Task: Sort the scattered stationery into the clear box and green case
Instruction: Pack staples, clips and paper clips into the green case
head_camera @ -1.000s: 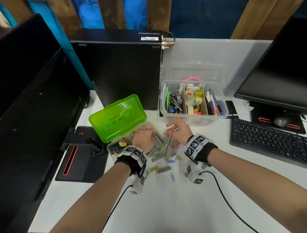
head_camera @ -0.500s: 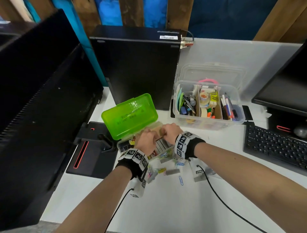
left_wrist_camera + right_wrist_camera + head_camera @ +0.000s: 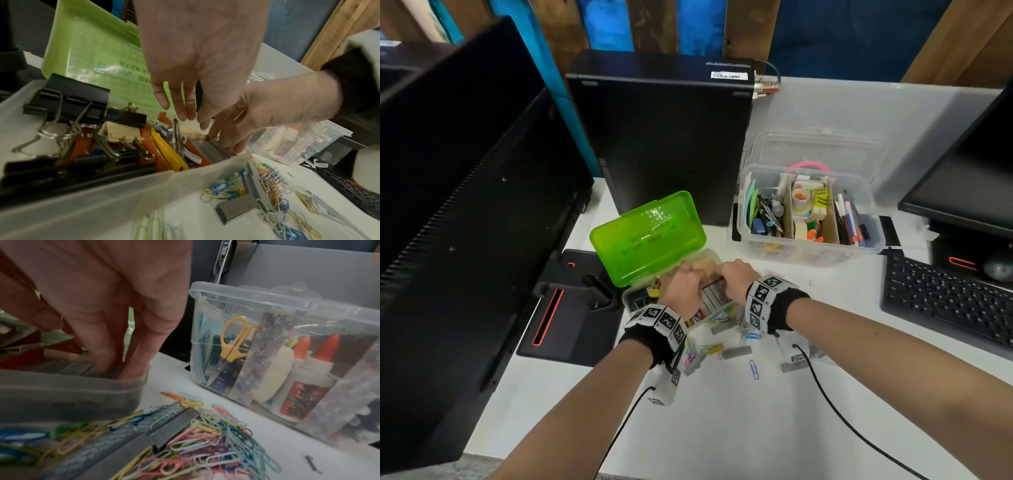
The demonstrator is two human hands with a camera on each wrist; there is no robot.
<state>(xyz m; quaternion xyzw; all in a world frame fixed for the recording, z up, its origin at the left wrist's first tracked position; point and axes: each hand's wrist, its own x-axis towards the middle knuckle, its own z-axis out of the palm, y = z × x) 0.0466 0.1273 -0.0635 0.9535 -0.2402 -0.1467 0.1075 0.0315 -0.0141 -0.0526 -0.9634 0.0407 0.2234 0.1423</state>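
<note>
bare forearms; each wrist wears a black band (image 3: 654, 342) ringed with white square-marker tags, a black cable (image 3: 835, 407) trailing off.

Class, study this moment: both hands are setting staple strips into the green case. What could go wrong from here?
1. The staple strips sit tight against the case's near wall; the right hand pressing them could snap them into fragments.
2. The case is already crowded with binder clips, so it may not close.
3. Loose paper clips lie against the case; a nudge might scatter them.
</note>
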